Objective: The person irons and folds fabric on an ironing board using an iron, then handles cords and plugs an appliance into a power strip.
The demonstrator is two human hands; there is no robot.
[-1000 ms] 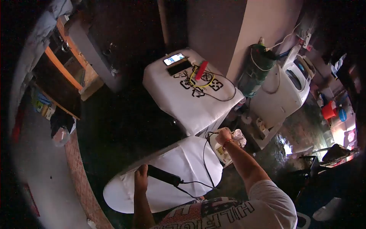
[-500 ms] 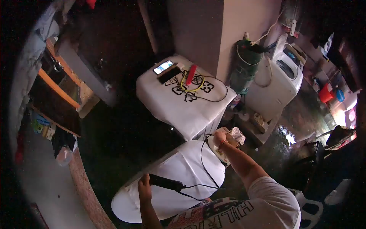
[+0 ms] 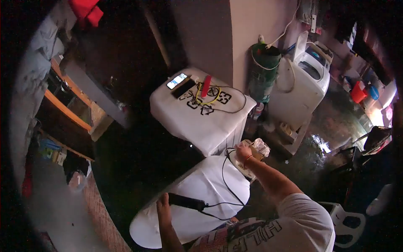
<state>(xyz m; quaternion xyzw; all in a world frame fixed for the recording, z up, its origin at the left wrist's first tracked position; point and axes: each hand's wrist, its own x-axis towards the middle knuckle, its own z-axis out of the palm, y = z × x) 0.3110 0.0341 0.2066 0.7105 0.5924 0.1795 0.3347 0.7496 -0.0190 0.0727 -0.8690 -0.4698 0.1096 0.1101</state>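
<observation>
My left hand (image 3: 163, 203) is wrapped round the end of a black hair straightener-like device (image 3: 186, 201) over the white padded board (image 3: 201, 185). Black cords run from the device across the board. At the board's far right end, my right hand (image 3: 243, 153) is closed at a container (image 3: 253, 164) holding a crumpled pale cloth (image 3: 261, 148); what its fingers grip is too small to name. A loop of black cord lies beside it. On the white-covered table (image 3: 201, 122) lie a lit phone (image 3: 176, 81), a dark flat object (image 3: 183, 88), a red item (image 3: 206, 86) and a yellow cable loop (image 3: 219, 97).
A green bin (image 3: 264, 73) and an open-lidded white washing machine (image 3: 300, 88) stand by the wall at the upper right. A white plastic chair (image 3: 348, 224) is at the lower right. Farther back hangs a red bucket (image 3: 359, 92).
The view has shifted, so the table and bin appear farther left and the board lower. Both hands keep nearly the same places relative to the board.
</observation>
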